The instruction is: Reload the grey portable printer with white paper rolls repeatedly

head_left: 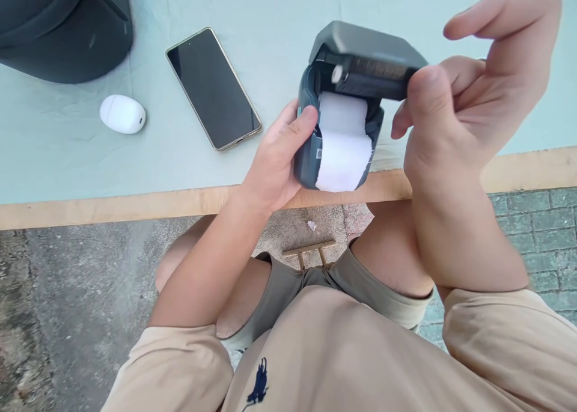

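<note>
a beige shirt (342, 352) fills the foreground. a small grey-blue plastic printer (336, 130) is held above the desk (135, 199) edge, gripped at its side by the left hand (274, 160). its hinged lid (367, 60) is pinched by the right hand (460, 106), upper fingers spread. the white paper roll (342, 145) is already seated; the lid is not yet closed. a black phone (214, 87) lies nearby.

The dark bag (63, 27) is cut off at the top-left edge.

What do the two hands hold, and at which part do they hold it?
Both hold one small printer with a paper roll inside. The left hand grips its body at the side; the right hand holds the open lid at its front edge.
</note>
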The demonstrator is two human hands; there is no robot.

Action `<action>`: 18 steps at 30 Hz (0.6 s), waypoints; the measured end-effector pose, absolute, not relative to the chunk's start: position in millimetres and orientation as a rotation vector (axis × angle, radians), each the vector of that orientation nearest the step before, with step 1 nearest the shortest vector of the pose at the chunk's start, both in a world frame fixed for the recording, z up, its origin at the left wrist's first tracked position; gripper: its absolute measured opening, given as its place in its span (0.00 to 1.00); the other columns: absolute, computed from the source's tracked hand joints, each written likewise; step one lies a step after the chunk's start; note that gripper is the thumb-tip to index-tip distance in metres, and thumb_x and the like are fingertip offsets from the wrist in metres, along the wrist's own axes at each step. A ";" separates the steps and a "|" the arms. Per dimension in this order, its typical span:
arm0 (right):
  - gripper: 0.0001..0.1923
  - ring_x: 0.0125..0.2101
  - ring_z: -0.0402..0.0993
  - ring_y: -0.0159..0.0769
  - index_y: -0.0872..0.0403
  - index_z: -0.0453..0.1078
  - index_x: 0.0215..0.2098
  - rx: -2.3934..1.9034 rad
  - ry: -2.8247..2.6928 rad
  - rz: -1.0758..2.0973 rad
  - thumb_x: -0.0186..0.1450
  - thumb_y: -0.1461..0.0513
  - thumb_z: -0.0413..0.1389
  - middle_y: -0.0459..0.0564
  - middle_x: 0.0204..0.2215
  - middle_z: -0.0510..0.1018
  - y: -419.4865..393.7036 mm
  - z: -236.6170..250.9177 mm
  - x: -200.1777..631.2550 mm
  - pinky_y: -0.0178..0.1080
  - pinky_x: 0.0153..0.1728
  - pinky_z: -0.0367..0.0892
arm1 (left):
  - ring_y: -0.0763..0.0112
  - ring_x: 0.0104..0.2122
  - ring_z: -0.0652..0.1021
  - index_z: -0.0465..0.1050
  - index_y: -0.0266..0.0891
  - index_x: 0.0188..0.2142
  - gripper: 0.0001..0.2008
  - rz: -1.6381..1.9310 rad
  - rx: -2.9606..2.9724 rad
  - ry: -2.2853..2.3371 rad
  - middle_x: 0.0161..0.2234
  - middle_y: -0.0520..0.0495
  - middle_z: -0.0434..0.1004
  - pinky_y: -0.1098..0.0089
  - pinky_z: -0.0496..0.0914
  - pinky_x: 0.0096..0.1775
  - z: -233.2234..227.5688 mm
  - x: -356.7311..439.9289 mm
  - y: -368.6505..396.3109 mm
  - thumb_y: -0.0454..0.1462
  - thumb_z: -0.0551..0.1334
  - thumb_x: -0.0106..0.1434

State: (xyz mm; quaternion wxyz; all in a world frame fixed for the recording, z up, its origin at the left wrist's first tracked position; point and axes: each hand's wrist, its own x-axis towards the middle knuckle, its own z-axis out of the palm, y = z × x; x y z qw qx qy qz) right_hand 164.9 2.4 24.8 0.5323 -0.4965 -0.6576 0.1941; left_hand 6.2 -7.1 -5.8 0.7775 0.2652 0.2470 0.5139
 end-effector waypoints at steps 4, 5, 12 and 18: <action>0.04 0.28 0.74 0.19 0.55 0.61 0.34 -1.054 -1.440 0.523 0.64 0.62 0.52 0.44 0.36 0.60 5.1 27.0 158.9 0.27 0.17 0.60 | 0.62 0.58 0.69 0.68 0.38 0.43 0.10 1.095 0.589 0.572 0.37 0.48 0.75 0.67 0.71 0.53 -9.4 5.2 -8.3 0.37 0.51 0.69; 0.04 0.31 0.75 0.21 0.56 0.61 0.33 -1.049 -1.466 0.518 0.63 0.63 0.53 0.44 0.34 0.61 6.1 25.4 159.6 0.27 0.17 0.61 | 0.62 0.58 0.69 0.69 0.38 0.43 0.10 1.091 0.590 0.579 0.37 0.48 0.75 0.67 0.71 0.53 -9.3 5.1 -8.2 0.37 0.51 0.69; 0.12 0.22 0.62 0.19 0.49 0.70 0.40 -1.388 -2.181 0.279 0.57 0.62 0.59 0.41 0.36 0.77 9.3 20.4 176.5 0.31 0.23 0.58 | 0.64 0.51 0.75 0.67 0.36 0.44 0.09 1.032 0.665 0.638 0.36 0.51 0.71 0.68 0.73 0.48 -3.4 5.6 -9.7 0.32 0.50 0.68; 0.20 0.22 0.66 0.24 0.45 0.68 0.44 -1.498 -2.308 0.426 0.53 0.58 0.62 0.40 0.36 0.78 10.1 29.9 182.9 0.37 0.26 0.64 | 0.67 0.48 0.77 0.66 0.36 0.46 0.09 0.999 0.767 0.624 0.37 0.50 0.72 0.81 0.73 0.34 -9.0 5.3 -11.5 0.33 0.52 0.68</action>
